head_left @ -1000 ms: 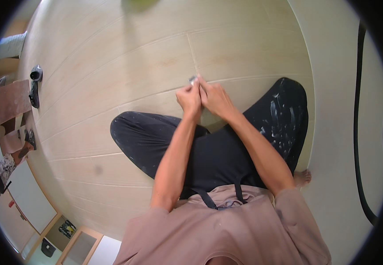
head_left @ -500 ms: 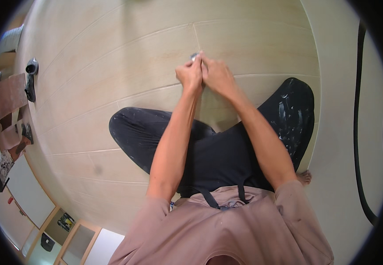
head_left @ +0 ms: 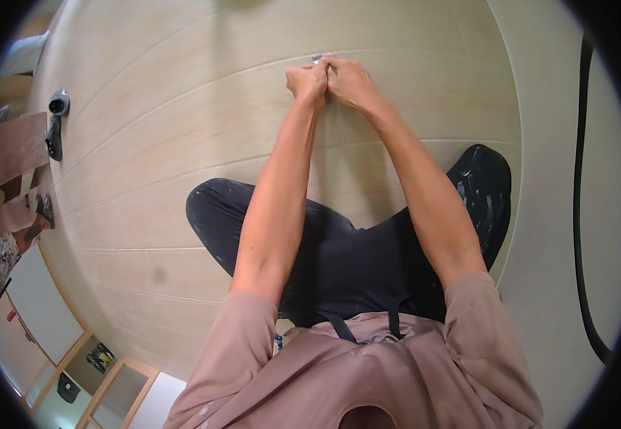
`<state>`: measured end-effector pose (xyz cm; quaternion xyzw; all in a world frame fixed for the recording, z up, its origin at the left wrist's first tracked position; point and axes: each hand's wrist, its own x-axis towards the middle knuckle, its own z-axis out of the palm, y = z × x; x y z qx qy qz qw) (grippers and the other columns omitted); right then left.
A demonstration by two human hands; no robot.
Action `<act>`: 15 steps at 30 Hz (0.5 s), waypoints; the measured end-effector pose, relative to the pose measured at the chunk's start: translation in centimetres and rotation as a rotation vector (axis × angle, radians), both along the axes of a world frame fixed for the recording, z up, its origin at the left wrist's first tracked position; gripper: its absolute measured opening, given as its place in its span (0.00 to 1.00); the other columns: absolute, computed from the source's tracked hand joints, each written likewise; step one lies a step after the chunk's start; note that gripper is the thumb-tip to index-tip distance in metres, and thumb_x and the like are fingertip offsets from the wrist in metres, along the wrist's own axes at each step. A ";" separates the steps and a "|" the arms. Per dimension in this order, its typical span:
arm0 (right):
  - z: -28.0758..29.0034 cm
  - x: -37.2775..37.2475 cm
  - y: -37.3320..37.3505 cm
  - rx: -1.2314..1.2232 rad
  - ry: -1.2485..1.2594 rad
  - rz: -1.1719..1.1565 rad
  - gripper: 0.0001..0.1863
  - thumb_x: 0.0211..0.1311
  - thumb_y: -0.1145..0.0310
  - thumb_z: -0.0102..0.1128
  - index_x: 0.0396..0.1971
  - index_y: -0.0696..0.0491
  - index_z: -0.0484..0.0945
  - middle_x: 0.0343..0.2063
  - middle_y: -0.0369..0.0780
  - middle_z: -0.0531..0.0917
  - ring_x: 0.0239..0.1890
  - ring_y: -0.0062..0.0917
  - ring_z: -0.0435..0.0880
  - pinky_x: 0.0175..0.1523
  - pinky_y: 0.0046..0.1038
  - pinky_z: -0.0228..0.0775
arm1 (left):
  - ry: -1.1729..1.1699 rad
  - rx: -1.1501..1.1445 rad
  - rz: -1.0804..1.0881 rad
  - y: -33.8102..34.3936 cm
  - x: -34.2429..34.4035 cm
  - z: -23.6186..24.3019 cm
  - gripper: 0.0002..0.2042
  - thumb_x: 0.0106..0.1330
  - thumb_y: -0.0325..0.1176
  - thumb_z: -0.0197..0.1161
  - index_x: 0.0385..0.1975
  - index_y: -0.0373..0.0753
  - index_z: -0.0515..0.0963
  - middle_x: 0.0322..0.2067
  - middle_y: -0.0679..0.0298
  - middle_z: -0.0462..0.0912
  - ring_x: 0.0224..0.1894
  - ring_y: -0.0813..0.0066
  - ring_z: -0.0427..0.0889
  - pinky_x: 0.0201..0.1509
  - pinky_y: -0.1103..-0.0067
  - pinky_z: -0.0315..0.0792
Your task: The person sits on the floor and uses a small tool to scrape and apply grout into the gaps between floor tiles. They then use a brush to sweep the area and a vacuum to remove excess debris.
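My left hand (head_left: 309, 83) and my right hand (head_left: 348, 82) meet on a small grey metallic object (head_left: 317, 58), perhaps a blade, both closed around it with the fingertips pressed together. Its end shows beyond my fingers at a joint line of the beige tiled floor (head_left: 396, 100); the rest is covered by my fingers, and I cannot tell whether it touches the tile. Both arms are stretched out over my crossed legs in paint-spotted dark trousers (head_left: 339, 264).
A pale vertical surface (head_left: 546, 214) with a black strap or cable (head_left: 579, 214) runs along my right. At far left are black items (head_left: 56, 125), a pile of boards and cloths (head_left: 17, 164), white panels (head_left: 46, 307) and wood-framed compartments (head_left: 121, 390).
Both hands, with the small object between them, have moved forward, away from my body, to a further tile line. My forearms are more stretched out and uncover more floor between my knees.
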<state>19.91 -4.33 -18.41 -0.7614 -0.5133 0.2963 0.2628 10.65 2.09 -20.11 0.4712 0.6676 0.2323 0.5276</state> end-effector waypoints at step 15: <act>2.7 -4.1 -18.0 0.013 0.066 0.190 0.24 0.68 0.66 0.59 0.63 0.54 0.77 0.34 0.56 0.85 0.39 0.54 0.85 0.46 0.47 0.76 | -0.540 -0.318 0.078 -19.9 -8.2 1.8 0.13 0.76 0.38 0.63 0.31 0.36 0.82 0.28 0.67 0.82 0.28 0.81 0.80 0.32 0.82 0.73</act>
